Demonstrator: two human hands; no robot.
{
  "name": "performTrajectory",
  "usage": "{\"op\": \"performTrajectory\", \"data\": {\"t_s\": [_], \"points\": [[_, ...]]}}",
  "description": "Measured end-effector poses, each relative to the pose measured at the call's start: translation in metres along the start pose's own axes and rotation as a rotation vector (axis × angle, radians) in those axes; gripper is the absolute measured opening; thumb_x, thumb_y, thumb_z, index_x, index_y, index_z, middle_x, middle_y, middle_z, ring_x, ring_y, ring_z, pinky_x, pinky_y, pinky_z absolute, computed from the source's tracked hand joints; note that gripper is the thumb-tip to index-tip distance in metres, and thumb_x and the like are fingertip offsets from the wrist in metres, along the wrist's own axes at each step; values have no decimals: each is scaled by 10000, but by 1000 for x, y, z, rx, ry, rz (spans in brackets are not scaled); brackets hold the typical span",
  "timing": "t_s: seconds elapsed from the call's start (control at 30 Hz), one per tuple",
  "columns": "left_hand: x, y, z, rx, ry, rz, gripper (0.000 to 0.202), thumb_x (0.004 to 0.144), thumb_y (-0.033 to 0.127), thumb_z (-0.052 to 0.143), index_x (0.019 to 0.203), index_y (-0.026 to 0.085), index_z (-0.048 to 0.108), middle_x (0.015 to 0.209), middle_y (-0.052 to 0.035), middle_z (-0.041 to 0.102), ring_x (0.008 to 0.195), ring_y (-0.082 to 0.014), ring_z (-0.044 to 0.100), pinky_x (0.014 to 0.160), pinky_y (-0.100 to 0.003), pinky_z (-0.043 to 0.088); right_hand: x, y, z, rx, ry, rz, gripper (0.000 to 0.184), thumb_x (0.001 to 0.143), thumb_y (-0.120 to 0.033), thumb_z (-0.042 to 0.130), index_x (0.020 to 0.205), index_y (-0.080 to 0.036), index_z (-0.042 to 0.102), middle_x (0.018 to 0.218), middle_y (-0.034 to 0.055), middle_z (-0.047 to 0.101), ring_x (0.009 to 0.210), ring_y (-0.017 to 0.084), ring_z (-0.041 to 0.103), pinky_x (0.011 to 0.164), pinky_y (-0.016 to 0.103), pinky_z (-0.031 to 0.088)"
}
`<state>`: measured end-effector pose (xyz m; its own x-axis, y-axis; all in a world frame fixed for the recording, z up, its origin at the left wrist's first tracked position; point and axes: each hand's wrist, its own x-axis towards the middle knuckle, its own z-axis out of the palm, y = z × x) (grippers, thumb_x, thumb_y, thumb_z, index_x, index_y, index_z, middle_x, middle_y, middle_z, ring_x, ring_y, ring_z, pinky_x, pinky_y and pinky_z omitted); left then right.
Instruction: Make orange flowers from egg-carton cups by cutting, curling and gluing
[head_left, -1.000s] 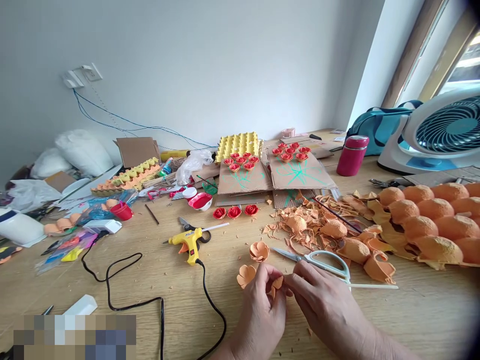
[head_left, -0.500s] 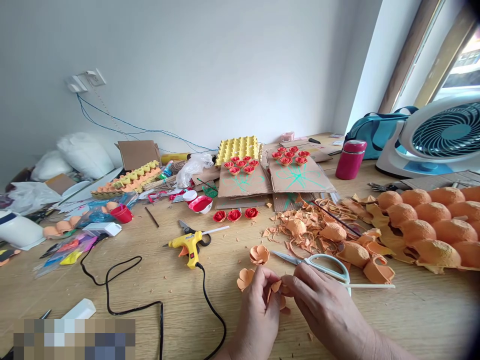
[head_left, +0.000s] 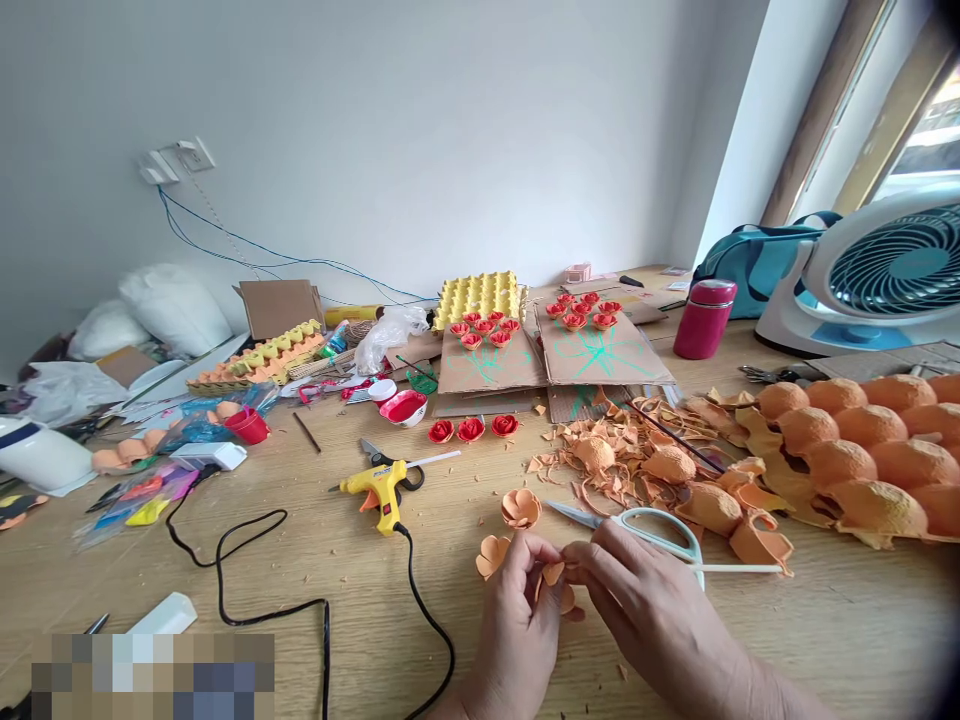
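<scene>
My left hand [head_left: 517, 620] and my right hand [head_left: 645, 605] meet low in the middle of the view, both pinching a small orange egg-carton petal piece [head_left: 555, 578] between their fingertips. Just left of my left hand lies a flat orange flower cut-out [head_left: 491, 553]. A curled orange flower [head_left: 520, 507] sits on the wooden table [head_left: 337, 560] just beyond my hands. White-handled scissors [head_left: 649, 532] lie right behind my right hand, blades pointing left.
A yellow glue gun [head_left: 377, 486] with a black cord [head_left: 247, 580] lies to the left. Orange carton scraps [head_left: 637, 455] and an orange egg tray [head_left: 862, 450] fill the right. Red flowers [head_left: 471, 429], cardboard sheets [head_left: 600, 350], a red flask [head_left: 703, 318] and a fan [head_left: 885, 270] stand behind.
My hands stayed together on the petal piece, shifting only slightly; the fingers turned it a little. Nothing else moved apart from a small camera shift.
</scene>
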<state>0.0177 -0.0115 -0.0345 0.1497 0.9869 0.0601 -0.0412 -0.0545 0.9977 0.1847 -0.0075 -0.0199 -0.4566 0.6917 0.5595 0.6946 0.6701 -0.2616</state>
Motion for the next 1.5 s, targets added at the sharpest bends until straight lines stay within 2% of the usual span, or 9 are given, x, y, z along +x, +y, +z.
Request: {"op": "performTrajectory", "data": {"t_s": [0.07,0.2,0.33,0.5,0.77,1.03,1.27,1.4,1.5], "points": [[0,-3,-1,3,-1,40,214,955,399,597,887,213,513,861,-6,566,690,-126,555,612,-236,545,1,0,-1,34,6,26,226,1046,-157,418,995,-210,633,802,22,572,655,171,576,597,264,434],[-1,-8,-2,45,-17,99,114,969,304,585,925,209,539,871,-7,599,703,-123,558,663,-238,521,2,1,-1,39,31,16,264,1058,-172,403,966,-211,648,792,23,572,640,167,566,589,263,422],[0,-6,0,54,-21,74,95,945,242,604,874,202,555,796,5,617,675,-120,569,634,-221,485,1,2,1,-9,43,-8,320,1063,-170,381,880,-205,642,753,22,558,621,169,538,579,270,390],[2,0,0,-3,-14,40,121,926,246,621,835,200,556,748,18,611,653,-118,588,647,-224,502,1,0,-1,-96,57,-61,388,1079,-187,318,835,-211,618,738,24,551,607,178,502,568,294,337],[2,-1,-1,13,7,127,85,920,258,641,883,189,607,807,-10,626,726,-136,604,700,-232,522,3,1,-1,34,74,-4,311,1086,-225,376,906,-200,629,772,17,562,637,162,537,597,268,377],[1,1,0,-11,-29,118,127,940,253,630,836,189,593,713,13,600,643,-114,566,637,-206,497,3,0,-4,-130,94,-116,425,1093,-199,280,806,-205,594,717,22,535,606,183,472,580,304,329],[-1,-6,-3,63,37,197,53,924,222,647,898,193,612,798,0,612,690,-118,551,662,-211,500,3,-2,-4,41,63,-10,264,1084,-238,406,948,-198,629,764,11,551,635,166,523,595,275,368],[0,-8,0,13,2,169,93,939,259,649,890,196,600,811,-2,626,718,-122,577,684,-219,515,0,0,-2,35,64,-17,336,1090,-214,354,880,-198,617,762,21,552,634,168,516,589,276,363],[0,-7,0,-77,-37,150,132,939,294,664,883,199,591,809,3,635,706,-113,591,678,-215,525,0,1,-3,-58,61,-75,398,1092,-210,308,830,-196,607,740,29,546,618,183,479,577,300,336]]}}
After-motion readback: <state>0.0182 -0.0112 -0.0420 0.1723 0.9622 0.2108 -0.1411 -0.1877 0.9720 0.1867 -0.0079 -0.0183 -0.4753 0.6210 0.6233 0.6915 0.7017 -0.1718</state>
